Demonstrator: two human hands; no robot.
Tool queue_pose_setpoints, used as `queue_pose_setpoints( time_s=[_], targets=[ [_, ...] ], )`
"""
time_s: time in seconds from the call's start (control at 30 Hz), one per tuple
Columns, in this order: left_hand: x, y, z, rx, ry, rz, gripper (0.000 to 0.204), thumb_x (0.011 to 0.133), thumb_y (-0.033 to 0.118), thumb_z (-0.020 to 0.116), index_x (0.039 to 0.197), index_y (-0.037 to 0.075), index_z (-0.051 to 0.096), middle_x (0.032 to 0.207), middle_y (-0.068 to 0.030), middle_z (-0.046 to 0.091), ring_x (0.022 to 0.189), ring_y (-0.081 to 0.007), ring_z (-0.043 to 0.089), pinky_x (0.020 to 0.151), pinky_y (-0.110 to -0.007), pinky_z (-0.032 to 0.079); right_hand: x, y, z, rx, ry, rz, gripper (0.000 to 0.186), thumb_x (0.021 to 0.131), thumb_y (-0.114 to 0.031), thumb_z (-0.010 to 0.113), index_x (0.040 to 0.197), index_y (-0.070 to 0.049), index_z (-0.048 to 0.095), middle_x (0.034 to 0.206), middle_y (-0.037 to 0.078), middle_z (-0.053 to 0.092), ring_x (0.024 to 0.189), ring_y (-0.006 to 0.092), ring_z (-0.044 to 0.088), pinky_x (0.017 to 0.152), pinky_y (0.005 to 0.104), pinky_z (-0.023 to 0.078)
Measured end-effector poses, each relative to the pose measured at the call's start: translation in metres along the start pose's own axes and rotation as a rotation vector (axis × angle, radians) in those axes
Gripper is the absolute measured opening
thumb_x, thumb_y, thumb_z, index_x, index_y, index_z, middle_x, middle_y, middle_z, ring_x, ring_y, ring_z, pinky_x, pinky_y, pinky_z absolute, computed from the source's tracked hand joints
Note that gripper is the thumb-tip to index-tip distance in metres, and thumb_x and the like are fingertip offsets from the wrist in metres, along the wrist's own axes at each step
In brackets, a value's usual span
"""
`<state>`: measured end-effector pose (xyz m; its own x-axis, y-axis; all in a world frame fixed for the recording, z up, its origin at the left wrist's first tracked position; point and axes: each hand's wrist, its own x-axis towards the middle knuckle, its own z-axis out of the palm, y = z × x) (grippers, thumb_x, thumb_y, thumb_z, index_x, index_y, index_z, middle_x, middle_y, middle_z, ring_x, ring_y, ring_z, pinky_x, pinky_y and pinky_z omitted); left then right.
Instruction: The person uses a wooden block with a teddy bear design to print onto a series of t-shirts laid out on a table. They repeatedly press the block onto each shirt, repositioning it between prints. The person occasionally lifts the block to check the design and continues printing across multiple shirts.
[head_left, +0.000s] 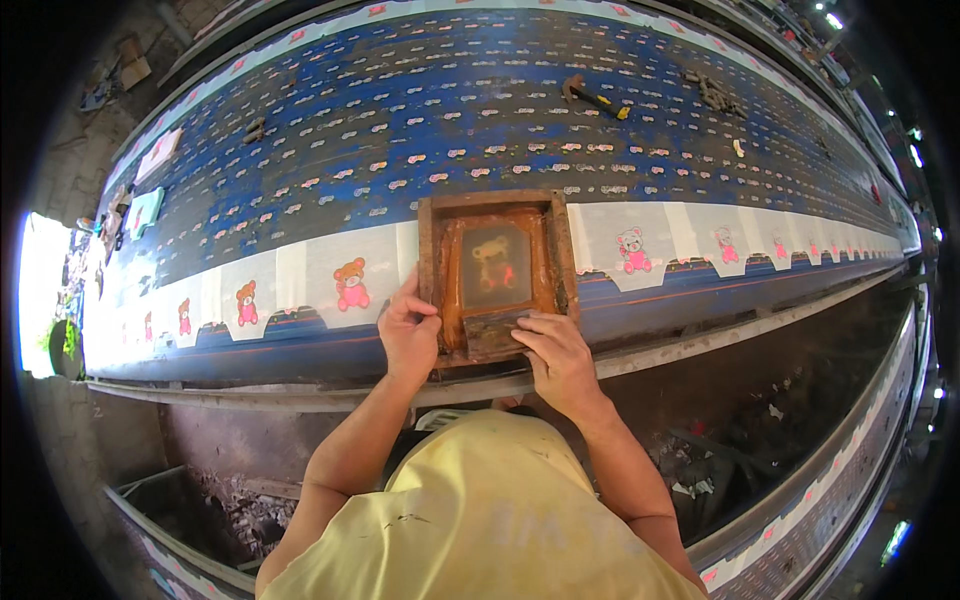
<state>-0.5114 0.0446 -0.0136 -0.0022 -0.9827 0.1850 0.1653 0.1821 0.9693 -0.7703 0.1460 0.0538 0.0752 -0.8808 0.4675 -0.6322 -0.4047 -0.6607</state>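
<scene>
A wooden screen frame (555, 255) with brown-stained inner edges lies on the white fabric strip; its translucent middle (497, 268) shows a bear shape with a pink patch. My left hand (408, 335) grips the frame's lower left side. My right hand (555, 360) holds the lower right edge, its fingertips on a dark bar (490, 330) inside the frame's bottom. Along the strip, brown bears with pink (352, 285) are printed to the left, and paler grey-white bears with pink (633, 250) to the right.
The long blue printing table (450, 120) carries rows of small prints, a hammer (595, 97) and grey clamp-like pieces (712, 95). Pink and mint pieces (148, 210) lie at the far left. A metal rail (230, 396) edges the near side; another printed table (800, 520) runs behind me.
</scene>
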Motion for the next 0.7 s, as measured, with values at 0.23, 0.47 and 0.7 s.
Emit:
queue_pose_setpoints(
  time_s=[0.23, 0.47, 0.7],
  targets=[
    [0.0, 0.008, 0.012, -0.019, 0.051, -0.141, 0.027, 0.082, -0.024, 0.063, 0.088, 0.002, 0.065, 0.177, -0.0298, 0.054, 0.159, -0.0306, 0.059, 0.126, -0.039, 0.044, 0.011, 0.013, -0.019, 0.064, -0.045, -0.099, 0.038, 0.088, 0.006, 0.081, 0.124, -0.007, 0.084, 0.132, 0.012, 0.08, 0.128, 0.0364, 0.073, 0.108, 0.0502, 0.058],
    [-0.002, 0.004, 0.01, -0.071, 0.045, -0.162, 0.026, 0.082, -0.024, 0.065, 0.087, 0.002, 0.065, 0.177, -0.0287, 0.054, 0.157, -0.0286, 0.06, 0.124, -0.039, 0.046, 0.036, -0.003, -0.023, -0.232, -0.237, -0.242, 0.035, 0.094, -0.004, 0.071, 0.128, -0.005, 0.08, 0.128, 0.014, 0.078, 0.122, 0.035, 0.073, 0.107, 0.0492, 0.057],
    [-0.003, -0.005, 0.009, 0.055, 0.048, -0.128, 0.027, 0.082, -0.022, 0.066, 0.088, 0.004, 0.065, 0.175, -0.0277, 0.056, 0.155, -0.0293, 0.061, 0.125, -0.039, 0.046, 0.089, 0.005, -0.05, -0.186, -0.573, -0.104, 0.042, 0.093, 0.001, 0.064, 0.133, -0.003, 0.078, 0.125, 0.019, 0.08, 0.122, 0.0384, 0.074, 0.108, 0.0514, 0.058]
  ],
)
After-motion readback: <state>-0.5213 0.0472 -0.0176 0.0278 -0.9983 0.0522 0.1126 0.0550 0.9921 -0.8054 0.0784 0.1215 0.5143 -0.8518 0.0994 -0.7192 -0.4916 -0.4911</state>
